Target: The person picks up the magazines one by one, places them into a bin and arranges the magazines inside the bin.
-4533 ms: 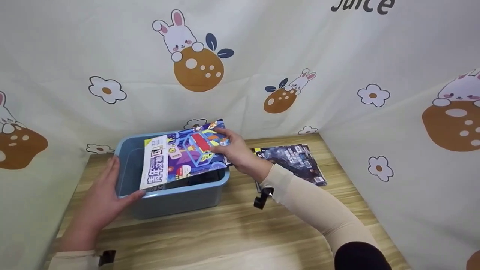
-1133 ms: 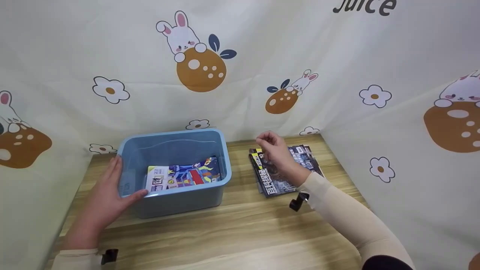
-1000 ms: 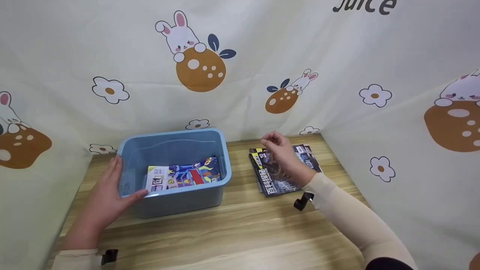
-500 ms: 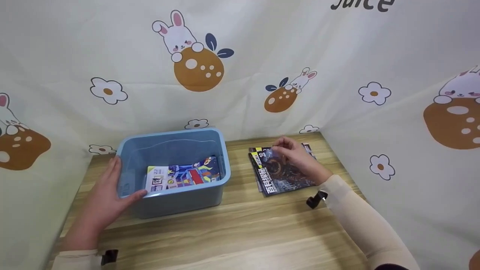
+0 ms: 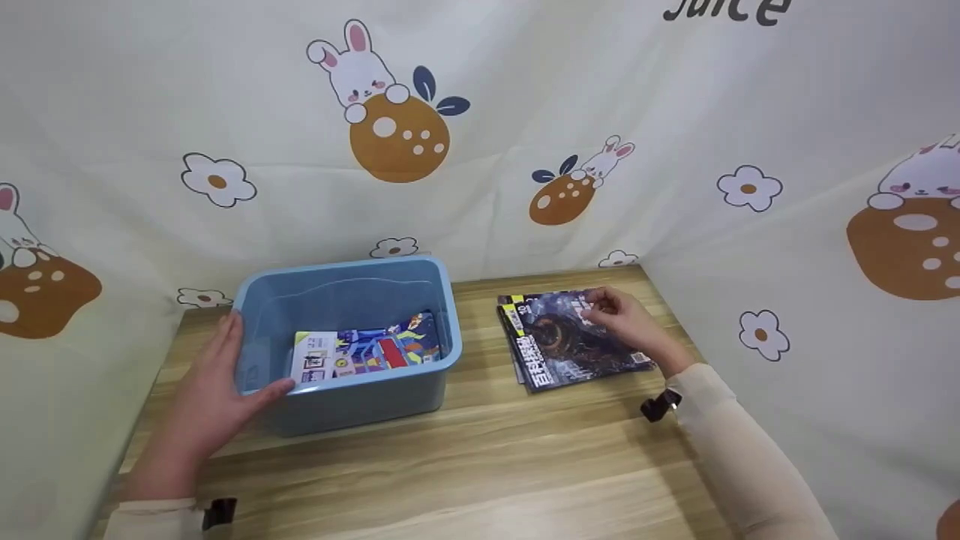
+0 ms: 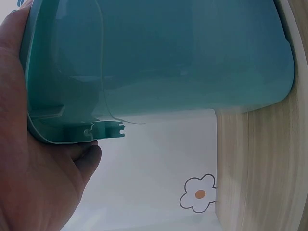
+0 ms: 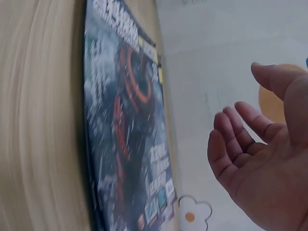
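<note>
Left hand [image 5: 206,397] flat and relaxed against bin [image 5: 442,315] corner, right hand [image 5: 626,322] loosely open, holding nothing, just above stack [image 5: 570,341] beside bin on table [image 5: 480,465]: likely to snag several magazines at once or fan the pile sideways.

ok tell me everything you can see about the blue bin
The blue bin is a rectangular tub of smooth, slightly glossy plastic with rounded corners and a rolled rim, open at the top, with no lid in view. It stands upright on the wooden table, left of a stack of dark magazines. A colourful magazine lies flat on its bottom. The left hand rests against its near left corner, thumb on the front wall.
</note>
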`<state>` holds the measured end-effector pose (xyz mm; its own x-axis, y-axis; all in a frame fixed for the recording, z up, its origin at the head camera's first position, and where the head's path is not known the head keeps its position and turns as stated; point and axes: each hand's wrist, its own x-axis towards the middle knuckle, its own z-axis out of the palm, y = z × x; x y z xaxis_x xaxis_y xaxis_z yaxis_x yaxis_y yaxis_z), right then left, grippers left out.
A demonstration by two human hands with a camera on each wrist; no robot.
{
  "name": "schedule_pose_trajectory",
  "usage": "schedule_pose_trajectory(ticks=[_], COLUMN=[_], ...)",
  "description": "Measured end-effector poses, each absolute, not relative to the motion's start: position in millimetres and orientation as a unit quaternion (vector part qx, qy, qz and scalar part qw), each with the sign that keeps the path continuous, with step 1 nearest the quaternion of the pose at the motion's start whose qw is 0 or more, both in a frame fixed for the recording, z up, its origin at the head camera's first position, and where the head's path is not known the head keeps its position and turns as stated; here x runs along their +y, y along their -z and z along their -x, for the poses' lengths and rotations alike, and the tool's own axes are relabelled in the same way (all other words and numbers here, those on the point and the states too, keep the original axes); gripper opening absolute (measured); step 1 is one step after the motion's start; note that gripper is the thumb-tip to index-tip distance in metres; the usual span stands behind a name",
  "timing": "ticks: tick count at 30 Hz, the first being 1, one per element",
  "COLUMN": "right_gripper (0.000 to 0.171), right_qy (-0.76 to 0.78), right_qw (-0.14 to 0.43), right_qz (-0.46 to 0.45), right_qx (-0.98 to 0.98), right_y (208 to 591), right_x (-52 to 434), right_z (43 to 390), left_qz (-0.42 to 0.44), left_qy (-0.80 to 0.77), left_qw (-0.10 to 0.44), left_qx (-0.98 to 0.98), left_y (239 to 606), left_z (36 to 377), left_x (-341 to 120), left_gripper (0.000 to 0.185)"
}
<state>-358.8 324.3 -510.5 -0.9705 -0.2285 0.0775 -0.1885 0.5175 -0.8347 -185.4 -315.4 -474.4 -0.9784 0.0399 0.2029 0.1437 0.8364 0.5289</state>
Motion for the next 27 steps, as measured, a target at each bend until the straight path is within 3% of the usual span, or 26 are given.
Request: schedule_pose_trajectory(ticks=[14,24,27], right_gripper=[0.069,0.116,0.122], right_qy=[0.404,0.33,0.297], right_qw=[0.019,0.061,0.063], right_qz=[0.048,0.013,0.012], right_qx=[0.913,0.942,0.953], right_y=[536,549,556], right_x=[360,371,373], right_z=[359,365,370], left_qz=[0.039,0.035,0.033], left_qy=[0.282,0.28,0.278], left_qw=[0.09,0.089,0.085], left_qx=[-0.954,-0.955,-0.956], left_y=[473,474,474], left_z=[183,184,185], left_x=[-314,-313,-313], left_gripper=[0.133,0.132,0.132])
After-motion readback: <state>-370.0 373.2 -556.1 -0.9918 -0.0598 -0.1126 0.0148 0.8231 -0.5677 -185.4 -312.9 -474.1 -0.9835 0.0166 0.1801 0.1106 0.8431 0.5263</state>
